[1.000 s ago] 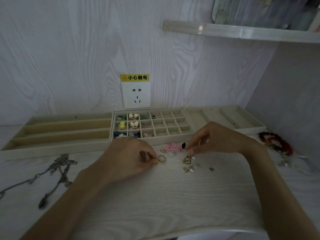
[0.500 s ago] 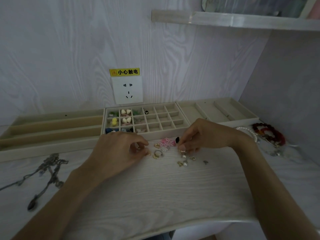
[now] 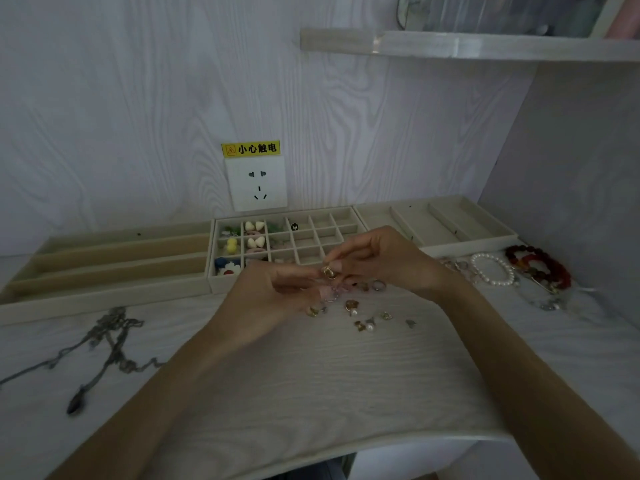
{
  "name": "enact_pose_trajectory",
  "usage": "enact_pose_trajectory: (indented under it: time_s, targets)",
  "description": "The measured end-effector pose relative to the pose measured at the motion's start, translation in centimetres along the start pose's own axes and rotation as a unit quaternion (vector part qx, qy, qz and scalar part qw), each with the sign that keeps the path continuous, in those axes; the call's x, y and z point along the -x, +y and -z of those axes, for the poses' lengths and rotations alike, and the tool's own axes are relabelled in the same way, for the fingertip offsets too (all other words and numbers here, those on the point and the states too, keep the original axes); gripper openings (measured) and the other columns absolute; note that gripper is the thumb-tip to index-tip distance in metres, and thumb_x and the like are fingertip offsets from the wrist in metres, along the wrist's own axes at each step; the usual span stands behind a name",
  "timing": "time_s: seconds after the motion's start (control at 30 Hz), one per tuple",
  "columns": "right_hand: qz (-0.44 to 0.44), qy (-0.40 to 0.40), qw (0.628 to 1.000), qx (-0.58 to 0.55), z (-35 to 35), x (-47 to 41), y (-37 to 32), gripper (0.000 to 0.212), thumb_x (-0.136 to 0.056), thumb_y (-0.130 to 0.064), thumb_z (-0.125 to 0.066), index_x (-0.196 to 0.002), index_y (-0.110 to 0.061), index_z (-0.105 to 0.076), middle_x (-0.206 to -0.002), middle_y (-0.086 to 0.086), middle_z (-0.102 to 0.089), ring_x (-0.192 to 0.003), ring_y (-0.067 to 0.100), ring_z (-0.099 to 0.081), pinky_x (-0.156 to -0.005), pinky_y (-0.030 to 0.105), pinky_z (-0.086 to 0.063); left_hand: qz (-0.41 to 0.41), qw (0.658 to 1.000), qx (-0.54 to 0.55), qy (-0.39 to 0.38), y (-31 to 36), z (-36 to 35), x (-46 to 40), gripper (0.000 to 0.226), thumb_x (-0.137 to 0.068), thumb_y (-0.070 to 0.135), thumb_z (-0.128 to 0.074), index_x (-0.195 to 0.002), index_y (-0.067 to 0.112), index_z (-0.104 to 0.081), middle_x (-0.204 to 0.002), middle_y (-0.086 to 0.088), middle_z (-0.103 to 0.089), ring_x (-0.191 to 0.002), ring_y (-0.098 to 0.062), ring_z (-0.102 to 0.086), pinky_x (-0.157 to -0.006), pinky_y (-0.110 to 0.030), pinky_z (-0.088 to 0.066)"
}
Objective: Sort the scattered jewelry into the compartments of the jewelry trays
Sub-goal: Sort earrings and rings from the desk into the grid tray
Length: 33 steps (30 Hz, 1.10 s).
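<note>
At centre frame, a gold ring [image 3: 329, 272] sits pinched between the fingertips of the left hand [image 3: 273, 296] and right hand [image 3: 381, 259]. It hangs just before the grid tray [image 3: 221, 287], above scattered earrings [image 3: 363, 320].

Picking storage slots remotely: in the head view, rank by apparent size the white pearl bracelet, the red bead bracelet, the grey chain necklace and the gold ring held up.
1. grey chain necklace, sprawled widest
2. red bead bracelet
3. white pearl bracelet, only slightly smaller, so that order is unsure
4. gold ring, pinched between left hand and right hand
</note>
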State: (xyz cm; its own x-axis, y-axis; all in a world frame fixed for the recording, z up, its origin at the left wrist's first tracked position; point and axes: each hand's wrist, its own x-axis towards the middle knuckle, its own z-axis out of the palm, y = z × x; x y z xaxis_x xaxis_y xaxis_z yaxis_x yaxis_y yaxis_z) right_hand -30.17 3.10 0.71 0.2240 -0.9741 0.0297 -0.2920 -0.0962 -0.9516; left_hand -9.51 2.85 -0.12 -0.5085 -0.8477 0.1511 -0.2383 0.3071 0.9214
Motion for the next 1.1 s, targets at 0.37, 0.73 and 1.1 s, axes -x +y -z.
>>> enact_pose_trajectory:
  time_s: [0.37, 0.73, 1.1]
  targets:
    - [0.012, -0.026, 0.998, 0.053, -0.9, -0.2, 0.2, 0.016, -0.079, 0.0, -0.071, -0.084, -0.011, -0.06, -0.086, 0.019, -0.072, -0.074, 0.018, -0.068, -0.07, 0.025, -0.054, -0.07, 0.984, -0.149, 0.071, -1.7, 0.0, -0.2, 0.017, -0.078, 0.032, -0.071, -0.093, 0.04, -0.072, -0.082, 0.022, -0.071, -0.071, -0.002, -0.065, -0.067, -0.021, -0.053]
    - [0.012, -0.072, 0.982, 0.175, 1.4, 0.6, -0.3, 0.022, -0.075, 0.008, -0.07, -0.091, -0.008, -0.071, -0.089, 0.004, -0.073, -0.084, 0.011, -0.07, -0.079, 0.02, -0.054, -0.06, 0.962, -0.262, 0.043, -2.1, -0.3, -0.3, 0.003, -0.081, 0.04, -0.069, -0.081, 0.042, -0.067, -0.079, 0.025, -0.066, -0.077, 0.004, -0.06, -0.069, -0.019, -0.048]
    - [0.053, -0.055, 0.97, 0.231, -0.1, 0.5, -0.6, 0.022, -0.076, -0.005, -0.074, -0.095, -0.017, -0.075, -0.084, -0.003, -0.072, -0.069, 0.001, -0.06, -0.061, 0.009, -0.042, -0.019, 0.972, -0.228, 0.05, -2.1, 1.8, -0.6, 0.03, -0.081, 0.018, -0.068, -0.089, 0.047, -0.066, -0.091, 0.021, -0.067, -0.08, 0.003, -0.061, -0.082, -0.036, -0.052]
